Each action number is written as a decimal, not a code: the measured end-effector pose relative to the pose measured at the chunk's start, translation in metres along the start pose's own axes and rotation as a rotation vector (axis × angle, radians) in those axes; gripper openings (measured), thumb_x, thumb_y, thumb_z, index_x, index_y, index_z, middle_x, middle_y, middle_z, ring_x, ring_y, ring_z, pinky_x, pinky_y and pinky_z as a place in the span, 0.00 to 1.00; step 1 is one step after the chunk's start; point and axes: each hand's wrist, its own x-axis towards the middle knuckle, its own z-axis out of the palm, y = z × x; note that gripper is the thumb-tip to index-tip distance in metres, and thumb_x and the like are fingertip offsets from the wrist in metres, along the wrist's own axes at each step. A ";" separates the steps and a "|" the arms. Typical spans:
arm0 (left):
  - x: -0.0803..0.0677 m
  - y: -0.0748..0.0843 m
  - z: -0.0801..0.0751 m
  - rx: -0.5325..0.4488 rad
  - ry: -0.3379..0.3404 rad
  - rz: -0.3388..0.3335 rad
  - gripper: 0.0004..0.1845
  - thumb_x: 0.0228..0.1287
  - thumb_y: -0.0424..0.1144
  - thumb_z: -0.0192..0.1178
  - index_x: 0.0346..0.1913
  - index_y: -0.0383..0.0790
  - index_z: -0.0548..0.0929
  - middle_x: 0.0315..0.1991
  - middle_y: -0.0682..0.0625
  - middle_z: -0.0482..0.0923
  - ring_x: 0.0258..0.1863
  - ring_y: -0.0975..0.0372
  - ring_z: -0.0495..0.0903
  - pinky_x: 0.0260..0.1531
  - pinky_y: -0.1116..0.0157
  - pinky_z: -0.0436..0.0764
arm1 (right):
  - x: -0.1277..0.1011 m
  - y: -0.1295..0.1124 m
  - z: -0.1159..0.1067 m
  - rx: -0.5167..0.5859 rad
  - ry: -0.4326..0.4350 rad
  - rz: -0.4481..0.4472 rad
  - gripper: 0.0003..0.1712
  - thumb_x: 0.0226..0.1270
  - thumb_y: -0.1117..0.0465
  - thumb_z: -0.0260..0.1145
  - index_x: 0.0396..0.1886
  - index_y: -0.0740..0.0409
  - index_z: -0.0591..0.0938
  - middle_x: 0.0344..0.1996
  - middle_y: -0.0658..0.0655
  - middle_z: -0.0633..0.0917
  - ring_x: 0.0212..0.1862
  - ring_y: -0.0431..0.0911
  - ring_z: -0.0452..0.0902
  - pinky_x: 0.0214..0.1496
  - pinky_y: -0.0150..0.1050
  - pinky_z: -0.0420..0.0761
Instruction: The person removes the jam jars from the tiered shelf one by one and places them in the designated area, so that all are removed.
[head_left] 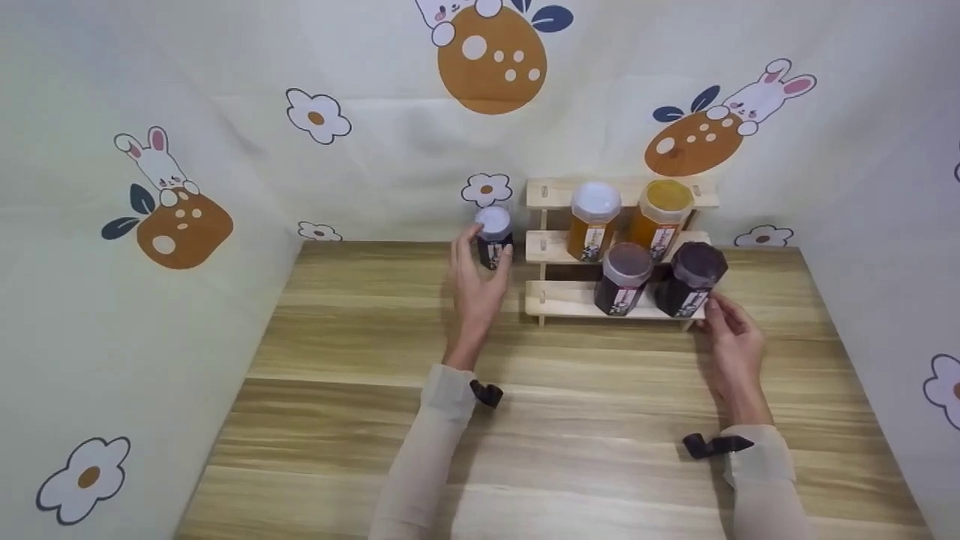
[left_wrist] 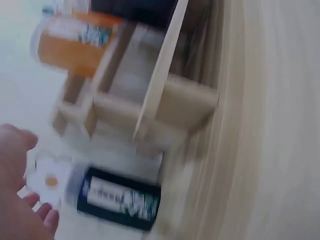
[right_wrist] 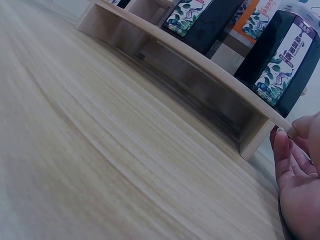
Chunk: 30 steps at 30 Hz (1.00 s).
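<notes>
My left hand (head_left: 477, 291) reaches to a small dark jar (head_left: 494, 250) with a white lid, which stands left of a three-step wooden rack (head_left: 564, 297). Thumb and fingers are spread around the lid in the head view; the left wrist view, blurred, shows a gap between them and the jar (left_wrist: 120, 200). At the rack's right end, my right hand (head_left: 736, 351) pinches the end of the lowest shelf, thumb above and fingers below. Two dark jars, one in the middle (head_left: 622, 289) and one at the right (head_left: 686, 289), stand on that shelf.
An amber jar with a white lid (head_left: 594, 229) and another with a yellow lid (head_left: 660, 221) stand on the middle shelf. Behind the rack rises a pale printed cloth (head_left: 390, 172), which also walls both sides of the wood-grain table (head_left: 585, 435).
</notes>
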 end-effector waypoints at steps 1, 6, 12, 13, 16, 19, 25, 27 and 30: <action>-0.004 0.005 0.003 -0.014 -0.013 0.023 0.32 0.70 0.43 0.73 0.73 0.42 0.75 0.71 0.45 0.77 0.73 0.51 0.75 0.79 0.51 0.74 | 0.000 0.000 0.000 0.006 0.000 -0.002 0.13 0.76 0.66 0.71 0.57 0.62 0.89 0.41 0.49 0.93 0.37 0.42 0.86 0.41 0.31 0.89; -0.025 0.024 0.021 -0.072 -0.128 0.119 0.29 0.73 0.44 0.72 0.71 0.38 0.76 0.68 0.45 0.79 0.69 0.51 0.78 0.73 0.56 0.80 | 0.000 0.001 0.001 0.039 -0.001 -0.008 0.13 0.76 0.66 0.71 0.56 0.62 0.89 0.41 0.51 0.93 0.35 0.42 0.85 0.39 0.32 0.90; -0.042 0.033 0.041 -0.126 -0.293 0.167 0.23 0.72 0.41 0.72 0.63 0.36 0.81 0.60 0.45 0.86 0.61 0.55 0.85 0.66 0.57 0.86 | 0.001 0.002 0.001 0.027 -0.007 0.005 0.14 0.76 0.66 0.71 0.58 0.62 0.89 0.42 0.51 0.93 0.37 0.42 0.87 0.41 0.32 0.90; -0.045 0.033 0.044 -0.125 -0.331 0.167 0.22 0.72 0.42 0.72 0.63 0.37 0.82 0.59 0.45 0.87 0.60 0.56 0.86 0.65 0.59 0.86 | 0.001 0.001 0.001 0.021 -0.005 0.004 0.14 0.76 0.66 0.71 0.58 0.62 0.89 0.42 0.50 0.93 0.38 0.42 0.87 0.41 0.32 0.90; -0.052 0.035 0.055 -0.114 -0.433 0.153 0.23 0.72 0.43 0.72 0.64 0.39 0.82 0.61 0.48 0.87 0.61 0.59 0.86 0.66 0.63 0.85 | 0.001 0.001 0.000 -0.008 -0.002 -0.003 0.14 0.77 0.65 0.70 0.58 0.61 0.88 0.42 0.49 0.93 0.38 0.41 0.87 0.43 0.31 0.90; -0.057 0.036 0.066 -0.108 -0.491 0.119 0.27 0.71 0.45 0.73 0.67 0.41 0.80 0.64 0.48 0.85 0.63 0.59 0.85 0.67 0.67 0.84 | 0.001 0.001 -0.001 -0.024 -0.002 -0.007 0.15 0.77 0.65 0.70 0.59 0.62 0.88 0.42 0.48 0.93 0.38 0.40 0.86 0.44 0.30 0.89; -0.062 0.033 0.086 -0.134 -0.527 0.048 0.36 0.68 0.48 0.77 0.73 0.41 0.74 0.67 0.44 0.80 0.62 0.59 0.85 0.63 0.70 0.85 | 0.001 0.001 0.000 -0.026 -0.001 0.007 0.14 0.77 0.65 0.70 0.59 0.62 0.88 0.42 0.47 0.93 0.38 0.39 0.86 0.44 0.29 0.89; -0.064 0.032 0.090 -0.112 -0.525 0.038 0.38 0.66 0.50 0.78 0.74 0.43 0.73 0.68 0.45 0.79 0.62 0.60 0.84 0.62 0.71 0.85 | 0.001 0.001 0.000 -0.019 0.001 0.009 0.13 0.77 0.65 0.70 0.58 0.61 0.88 0.42 0.47 0.93 0.38 0.39 0.86 0.44 0.29 0.89; -0.066 0.031 0.095 -0.032 -0.506 0.038 0.41 0.64 0.56 0.78 0.75 0.48 0.73 0.68 0.49 0.80 0.63 0.62 0.83 0.62 0.71 0.84 | 0.001 0.001 0.001 -0.010 -0.003 0.009 0.12 0.77 0.65 0.70 0.57 0.59 0.89 0.42 0.48 0.93 0.38 0.39 0.86 0.43 0.29 0.89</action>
